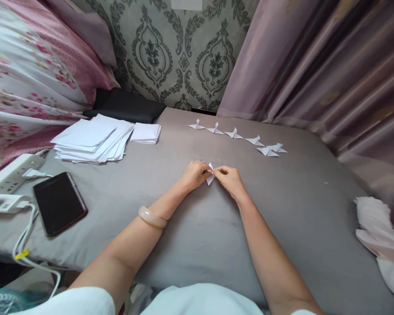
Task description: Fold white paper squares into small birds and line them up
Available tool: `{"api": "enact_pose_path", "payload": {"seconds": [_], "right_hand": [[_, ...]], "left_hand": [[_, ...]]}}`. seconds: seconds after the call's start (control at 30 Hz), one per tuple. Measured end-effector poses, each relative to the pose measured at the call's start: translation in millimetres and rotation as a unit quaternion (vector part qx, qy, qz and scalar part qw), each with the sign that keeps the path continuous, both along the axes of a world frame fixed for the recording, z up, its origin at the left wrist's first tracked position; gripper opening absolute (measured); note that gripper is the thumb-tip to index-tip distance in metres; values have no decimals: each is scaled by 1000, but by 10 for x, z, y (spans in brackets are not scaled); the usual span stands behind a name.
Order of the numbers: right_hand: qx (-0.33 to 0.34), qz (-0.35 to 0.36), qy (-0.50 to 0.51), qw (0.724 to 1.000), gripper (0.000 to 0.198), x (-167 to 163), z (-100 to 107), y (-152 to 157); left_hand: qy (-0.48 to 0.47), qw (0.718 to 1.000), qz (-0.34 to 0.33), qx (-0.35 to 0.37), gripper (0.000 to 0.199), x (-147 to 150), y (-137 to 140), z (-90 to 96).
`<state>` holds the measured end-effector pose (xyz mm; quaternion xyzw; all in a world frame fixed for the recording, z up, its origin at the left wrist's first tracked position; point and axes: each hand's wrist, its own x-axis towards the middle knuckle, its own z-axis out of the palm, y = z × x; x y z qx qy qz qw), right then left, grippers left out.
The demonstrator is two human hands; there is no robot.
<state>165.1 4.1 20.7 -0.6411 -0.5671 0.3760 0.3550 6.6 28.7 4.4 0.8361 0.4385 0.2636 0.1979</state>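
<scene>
Between my two hands is a small piece of folded white paper (210,180), its pointed ends showing above and below the fingers. My left hand (196,174) pinches it from the left, and a pale bangle (153,217) circles that wrist. From the right, my right hand (230,180) grips the same paper between thumb and fingers. The fingers cover the middle of the folds. Beyond my hands, several folded paper birds (233,133) stand in a slanting row on the grey cloth surface (197,236).
At the left lie a stack of white paper sheets (85,139) and a smaller stack of paper squares (146,133). A phone (59,203) rests near a power strip (13,177) with white cables. Pale pink cloth (377,223) is bunched at the right edge.
</scene>
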Motion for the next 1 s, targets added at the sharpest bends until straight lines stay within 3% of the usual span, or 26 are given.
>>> {"api": "enact_pose_path", "payload": {"seconds": [0.33, 0.8, 1.0], "right_hand": [[-125, -23, 126, 984, 16, -6, 140, -17], [-159, -65, 191, 966, 17, 41, 109, 11], [-132, -90, 215, 963, 19, 58, 90, 22]], "left_hand": [[-5, 1000, 5, -21, 16, 2, -30, 38], [-26, 1000, 8, -9, 17, 19, -43, 42], [-78, 990, 118, -14, 15, -5, -32, 93]]}}
